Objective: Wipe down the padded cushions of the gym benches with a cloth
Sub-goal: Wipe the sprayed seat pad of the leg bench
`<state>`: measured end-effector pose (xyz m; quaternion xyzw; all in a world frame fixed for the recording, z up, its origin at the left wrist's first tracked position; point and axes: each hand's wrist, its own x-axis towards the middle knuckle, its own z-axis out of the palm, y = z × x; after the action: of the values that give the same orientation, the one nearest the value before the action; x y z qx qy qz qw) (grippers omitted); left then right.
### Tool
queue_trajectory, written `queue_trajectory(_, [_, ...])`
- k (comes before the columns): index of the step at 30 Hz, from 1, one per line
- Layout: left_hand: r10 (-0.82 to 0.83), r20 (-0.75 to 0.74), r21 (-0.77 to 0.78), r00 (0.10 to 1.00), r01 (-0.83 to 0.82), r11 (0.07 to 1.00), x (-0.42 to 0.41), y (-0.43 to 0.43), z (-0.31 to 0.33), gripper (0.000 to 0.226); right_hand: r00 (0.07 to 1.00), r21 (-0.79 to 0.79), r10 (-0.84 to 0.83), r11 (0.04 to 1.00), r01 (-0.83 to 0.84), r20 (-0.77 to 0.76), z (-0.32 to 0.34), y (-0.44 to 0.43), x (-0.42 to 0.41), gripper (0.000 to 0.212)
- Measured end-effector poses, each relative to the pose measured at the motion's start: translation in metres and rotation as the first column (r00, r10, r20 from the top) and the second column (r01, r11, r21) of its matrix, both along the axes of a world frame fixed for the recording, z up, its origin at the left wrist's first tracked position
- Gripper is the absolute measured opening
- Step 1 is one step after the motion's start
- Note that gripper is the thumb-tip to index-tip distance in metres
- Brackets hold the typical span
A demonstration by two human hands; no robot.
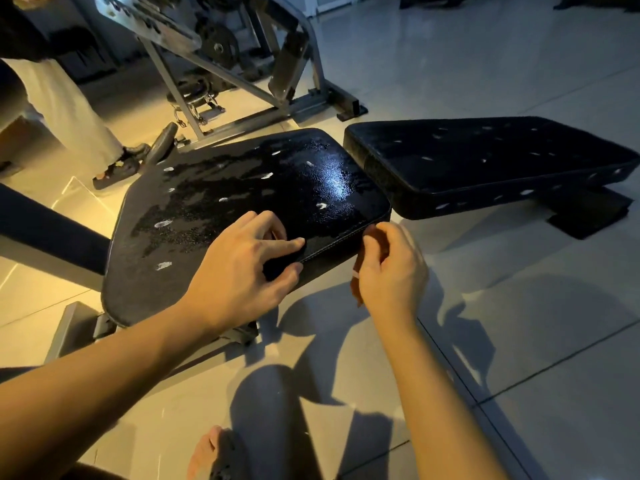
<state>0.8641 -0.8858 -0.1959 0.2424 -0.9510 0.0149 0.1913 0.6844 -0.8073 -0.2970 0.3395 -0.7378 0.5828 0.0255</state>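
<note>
- Curled round an orange-brown cloth (356,289), the right hand (391,271) holds it just off the front right corner of the near cushion (242,188). Most of the cloth is hidden inside the fist.
- At the front edge of that cushion, the left hand (242,268) grips the padding, with spread fingers on top and the thumb against the side face below the stitched seam. A sliver of orange shows under its fingers, but I cannot tell whether it is part of the same cloth.
- Closest to the wearer, a foot (207,452) in a dark sandal stands on the pale tiled floor (519,323), among long shadows of the arms.
- The near cushion is black and streaked with wet, glossy patches and small white flecks. A grey metal bench frame (72,334) shows under its left end.
- Just beyond its right corner, apart by a narrow gap, lies a second black cushion (485,157), duller, also dotted with white flecks.
- To the far left, another person's pale trouser leg (69,109) ends in a dark sandal (117,168).
- Farthest back stands a grey machine frame (242,84) carrying a dark weight plate (218,46).
</note>
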Motion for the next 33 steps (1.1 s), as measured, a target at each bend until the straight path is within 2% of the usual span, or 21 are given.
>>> queue_trajectory(5, [-0.002, 0.004, -0.014, 1.0, 0.002, 1.0, 0.001, 0.0, 0.0, 0.038, 0.968, 0.14, -0.102, 0.988, 0.071, 0.228, -0.005, 0.002, -0.04, 0.015])
queue_trajectory(9, [-0.005, 0.008, -0.009, 1.0, 0.005, 1.0, 0.0, -0.001, -0.001, 0.038, 0.898, 0.055, -0.224, 0.974, 0.22, 0.378, 0.017, 0.001, -0.057, 0.018])
queue_trajectory(14, [0.001, 0.008, 0.005, 1.0, -0.001, 1.0, -0.001, -0.001, -0.001, 0.038, 0.839, -0.055, -0.129, 0.981, 0.186, 0.528, 0.028, -0.014, -0.043, 0.017])
queue_trajectory(25, [0.023, 0.002, 0.037, 1.0, -0.023, 0.999, 0.001, 0.001, 0.004, 0.045, 0.788, -0.2, 0.017, 0.97, 0.135, 0.615, 0.024, 0.007, -0.009, 0.017])
queue_trajectory(30, [0.056, -0.025, 0.1, 0.998, -0.053, 0.994, 0.004, 0.005, 0.012, 0.051, 0.827, -0.237, 0.067, 0.968, 0.081, 0.557, 0.029, 0.014, 0.023, 0.018])
queue_trajectory(33, [0.068, -0.055, 0.175, 0.996, -0.057, 0.983, 0.009, 0.003, 0.017, 0.049, 0.837, -0.237, 0.121, 0.972, 0.01, 0.533, 0.033, 0.018, 0.039, 0.027])
